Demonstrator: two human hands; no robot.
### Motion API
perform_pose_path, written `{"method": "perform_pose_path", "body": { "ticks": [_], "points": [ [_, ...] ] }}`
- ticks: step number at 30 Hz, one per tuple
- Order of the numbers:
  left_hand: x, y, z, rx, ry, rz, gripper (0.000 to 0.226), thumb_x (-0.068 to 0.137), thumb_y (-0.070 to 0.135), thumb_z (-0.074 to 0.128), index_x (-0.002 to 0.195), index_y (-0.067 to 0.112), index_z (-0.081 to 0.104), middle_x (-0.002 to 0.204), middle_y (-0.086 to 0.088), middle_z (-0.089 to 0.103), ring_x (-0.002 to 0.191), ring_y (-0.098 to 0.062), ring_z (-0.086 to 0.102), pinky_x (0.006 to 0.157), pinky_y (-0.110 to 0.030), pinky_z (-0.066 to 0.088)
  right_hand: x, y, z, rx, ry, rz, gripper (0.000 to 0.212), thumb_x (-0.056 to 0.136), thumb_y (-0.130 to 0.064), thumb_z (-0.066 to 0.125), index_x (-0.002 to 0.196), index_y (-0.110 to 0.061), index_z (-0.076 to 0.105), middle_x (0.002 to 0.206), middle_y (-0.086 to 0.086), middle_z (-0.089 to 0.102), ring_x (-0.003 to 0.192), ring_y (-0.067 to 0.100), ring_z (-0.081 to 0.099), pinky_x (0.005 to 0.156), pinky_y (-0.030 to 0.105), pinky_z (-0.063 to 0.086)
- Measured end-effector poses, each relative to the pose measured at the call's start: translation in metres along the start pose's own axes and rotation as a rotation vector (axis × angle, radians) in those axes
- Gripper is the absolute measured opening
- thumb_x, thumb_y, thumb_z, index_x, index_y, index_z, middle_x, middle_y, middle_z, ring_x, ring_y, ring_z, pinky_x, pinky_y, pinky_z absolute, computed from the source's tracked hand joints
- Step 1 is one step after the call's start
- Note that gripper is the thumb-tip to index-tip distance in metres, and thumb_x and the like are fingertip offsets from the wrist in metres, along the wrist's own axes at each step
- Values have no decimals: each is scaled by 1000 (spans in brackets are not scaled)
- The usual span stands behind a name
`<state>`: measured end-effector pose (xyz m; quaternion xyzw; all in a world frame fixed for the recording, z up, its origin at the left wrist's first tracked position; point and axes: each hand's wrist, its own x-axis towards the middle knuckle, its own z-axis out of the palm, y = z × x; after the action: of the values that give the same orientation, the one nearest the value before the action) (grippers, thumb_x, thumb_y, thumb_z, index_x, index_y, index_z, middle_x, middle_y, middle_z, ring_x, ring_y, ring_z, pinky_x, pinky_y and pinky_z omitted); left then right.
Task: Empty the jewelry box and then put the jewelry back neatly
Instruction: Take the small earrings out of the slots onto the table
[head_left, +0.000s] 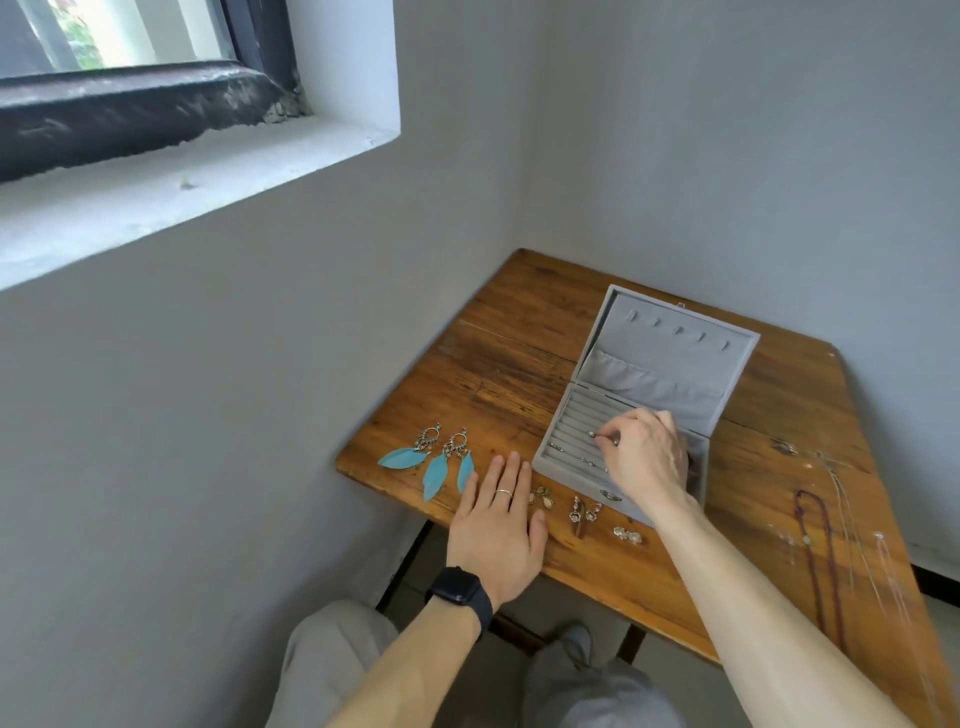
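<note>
While the left grip lies flat on the table at seven o'clock from the jewelry box, the right grip pinches a small silver piece inside it.

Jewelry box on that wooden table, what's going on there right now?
A seated person is working at the open grey jewelry box. Their right hand pinches a small piece over the ring rows; whether it's going in or out isn't clear. Their left hand rests flat on the wooden table beside the box. Blue feather earrings lie left of that hand, smaller earrings lie in front of the box, and a beaded necklace lies to the right.
</note>
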<state>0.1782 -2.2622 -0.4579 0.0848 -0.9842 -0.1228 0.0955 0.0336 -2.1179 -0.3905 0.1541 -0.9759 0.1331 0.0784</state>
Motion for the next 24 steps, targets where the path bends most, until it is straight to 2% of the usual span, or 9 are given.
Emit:
{"method": "perform_pose_path", "body": {
  "ticks": [3,6,9,13,15,19,21,24],
  "points": [
    [-1,0,-1,2,14,6,61,101,45,24,150,13,43,156,-3,40,147,-21,34,120,-48,22,-4,-4,-5,117,-3,76,13,92,-33,69,100,-24,71,112,-2,65,111,22,48,89,36,43],
    [-1,-2,1,-2,21,13,63,102,46,20,154,13,34,161,-3,31,151,-21,23,123,-44,9,-34,1,-10,379,107,105,5,93,-32,68,95,-28,64,98,-11,61,99,13,50,78,31,40],
    [1,-4,2,-31,6,19,64,104,46,22,159,13,20,165,-3,18,154,-19,10,123,-37,-3,-87,13,-12,611,153,125,7,92,-32,67,93,-36,61,94,-20,63,93,-1,57,68,11,41],
    [3,-5,-7,-125,-6,66,65,105,46,25,161,17,8,167,-3,11,155,-19,7,126,-39,6,-143,41,-2,698,249,188,8,90,-24,71,93,-30,65,89,-17,67,89,-2,61,71,6,44],
    [9,-1,-19,-182,37,76,64,104,46,34,160,20,17,166,-5,19,152,-24,17,124,-44,16,-159,54,6,671,267,216,7,90,-24,71,92,-27,66,87,-15,66,85,0,61,69,8,46],
    [47,13,-40,-118,169,175,56,97,41,55,148,21,44,151,-7,44,139,-27,38,112,-46,34,-168,58,20,496,358,147,5,89,-24,71,90,-25,66,82,-19,61,74,1,56,58,8,40],
    [76,24,-46,-75,79,210,48,98,39,55,143,25,49,146,-4,49,136,-25,41,109,-43,37,-168,56,29,390,392,89,5,90,-22,71,91,-22,67,85,-16,62,74,0,50,64,9,37],
    [112,40,-49,29,-55,244,39,101,35,50,138,27,56,139,-5,55,129,-27,45,101,-43,42,-167,58,43,331,434,47,8,89,-19,73,96,-20,69,92,-10,64,84,5,52,71,22,45]
  ]
}}
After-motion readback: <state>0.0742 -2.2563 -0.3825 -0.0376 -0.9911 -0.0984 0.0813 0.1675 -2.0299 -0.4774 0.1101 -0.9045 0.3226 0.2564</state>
